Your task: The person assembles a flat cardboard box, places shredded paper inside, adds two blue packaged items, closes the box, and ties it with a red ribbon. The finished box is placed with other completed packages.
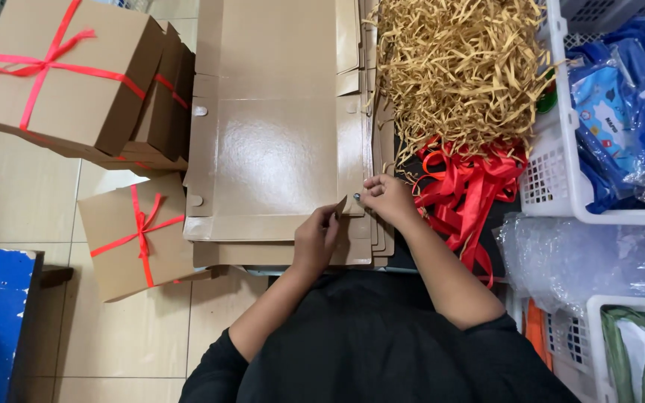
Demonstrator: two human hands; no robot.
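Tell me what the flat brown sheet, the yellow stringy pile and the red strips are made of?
The flat brown sheet under the left hand and right hand looks like cardboard: stiff, creased, with a slight sheen. The yellow stringy pile seems to be shredded paper, thin and crinkled. The red strips look like satin ribbon, smooth and a little shiny.
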